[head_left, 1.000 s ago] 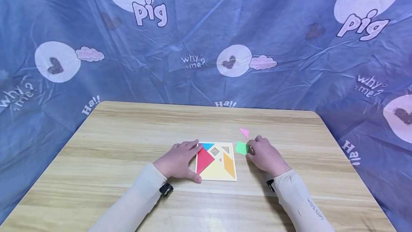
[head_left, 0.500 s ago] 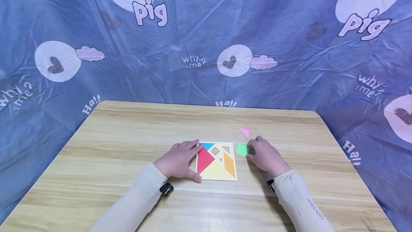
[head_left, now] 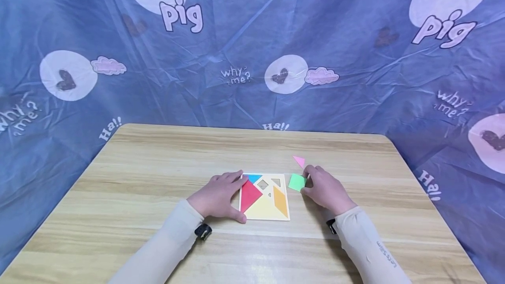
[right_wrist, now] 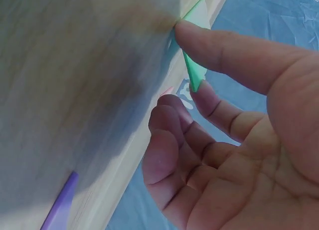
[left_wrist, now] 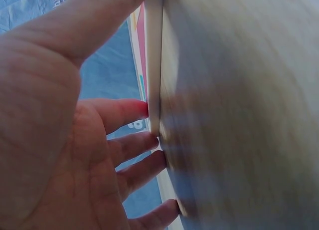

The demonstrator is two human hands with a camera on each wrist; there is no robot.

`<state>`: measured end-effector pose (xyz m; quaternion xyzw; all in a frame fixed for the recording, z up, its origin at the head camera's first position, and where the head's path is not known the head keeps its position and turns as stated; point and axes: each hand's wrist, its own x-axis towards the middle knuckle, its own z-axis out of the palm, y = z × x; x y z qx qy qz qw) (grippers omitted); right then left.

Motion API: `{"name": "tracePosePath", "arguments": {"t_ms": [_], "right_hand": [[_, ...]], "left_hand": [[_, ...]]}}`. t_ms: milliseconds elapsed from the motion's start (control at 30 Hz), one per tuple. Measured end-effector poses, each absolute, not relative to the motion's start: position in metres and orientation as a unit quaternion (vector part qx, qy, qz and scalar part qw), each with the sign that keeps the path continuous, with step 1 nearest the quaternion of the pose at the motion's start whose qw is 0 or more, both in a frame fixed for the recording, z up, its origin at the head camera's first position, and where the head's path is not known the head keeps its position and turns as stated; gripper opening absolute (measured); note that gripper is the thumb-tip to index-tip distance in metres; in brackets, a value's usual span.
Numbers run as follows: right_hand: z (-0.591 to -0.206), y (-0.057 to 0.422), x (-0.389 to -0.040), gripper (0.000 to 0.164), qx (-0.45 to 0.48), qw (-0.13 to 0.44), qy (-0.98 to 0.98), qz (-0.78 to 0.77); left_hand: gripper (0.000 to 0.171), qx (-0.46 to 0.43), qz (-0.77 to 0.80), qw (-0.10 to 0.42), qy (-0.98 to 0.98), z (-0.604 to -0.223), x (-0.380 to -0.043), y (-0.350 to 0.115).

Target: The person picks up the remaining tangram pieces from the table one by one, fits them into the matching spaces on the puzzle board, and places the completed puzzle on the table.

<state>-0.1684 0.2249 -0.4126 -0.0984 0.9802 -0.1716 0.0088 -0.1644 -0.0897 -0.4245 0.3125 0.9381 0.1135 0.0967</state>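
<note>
A cream tangram board (head_left: 260,212) lies on the table, holding a red triangle (head_left: 250,196), a blue piece (head_left: 253,178), a pale yellow piece (head_left: 258,208) and an orange parallelogram (head_left: 280,201). Its upper right shows unfilled cut-outs. My left hand (head_left: 219,196) rests along the board's left side, fingers fairly straight, thumb at the lower edge and index finger at the upper left corner. Just right of the board, my right hand (head_left: 326,189) pinches a green square (head_left: 296,182) between thumb and index finger. The right wrist view shows this green piece (right_wrist: 195,65) tilted edge-on.
A pink triangle (head_left: 299,161) lies behind the green square. In the right wrist view a purple piece (right_wrist: 61,205) lies on the table; the head view does not show it. A wooden table (head_left: 165,152) stands before a patterned blue curtain (head_left: 221,100).
The green square has shifted and turned slightly at the right fingertips, and the right index finger has moved a little. The left hand and board keep their places.
</note>
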Motion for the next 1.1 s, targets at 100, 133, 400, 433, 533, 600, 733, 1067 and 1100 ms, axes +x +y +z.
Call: {"name": "tracePosePath", "arguments": {"t_ms": [100,133,400,433,533,600,733,1067,1100], "right_hand": [[-0.411,0.225,-0.169,0.023,-0.095,0.001,0.98,-0.175],[-0.411,0.225,-0.169,0.021,-0.095,-0.001,0.98,-0.176],[-0.41,0.227,-0.168,0.017,-0.085,-0.003,0.98,-0.178],[-0.41,0.227,-0.168,0.017,-0.084,-0.003,0.98,-0.178],[-0.409,0.226,-0.169,0.014,-0.091,-0.004,0.978,-0.188],[-0.408,0.225,-0.169,0.011,-0.096,-0.003,0.975,-0.199],[-0.406,0.223,-0.169,0.007,-0.103,-0.006,0.971,-0.214],[-0.402,0.22,-0.167,0.005,-0.086,-0.051,0.971,-0.219],[-0.402,0.219,-0.167,0.006,-0.082,-0.055,0.97,-0.224]], "left_hand": [[0.112,0.313,0.113,0.097,0.938,-0.424,-0.164,-0.089],[0.112,0.312,0.113,0.097,0.938,-0.424,-0.164,-0.089],[0.111,0.315,0.113,0.1,0.937,-0.425,-0.165,-0.087],[0.111,0.314,0.113,0.101,0.937,-0.425,-0.165,-0.087],[0.111,0.31,0.114,0.102,0.938,-0.424,-0.164,-0.087],[0.111,0.308,0.114,0.102,0.939,-0.423,-0.164,-0.088],[0.111,0.309,0.112,0.1,0.939,-0.422,-0.164,-0.088],[0.111,0.309,0.112,0.098,0.939,-0.424,-0.164,-0.089],[0.111,0.309,0.112,0.098,0.939,-0.424,-0.164,-0.089]]}}
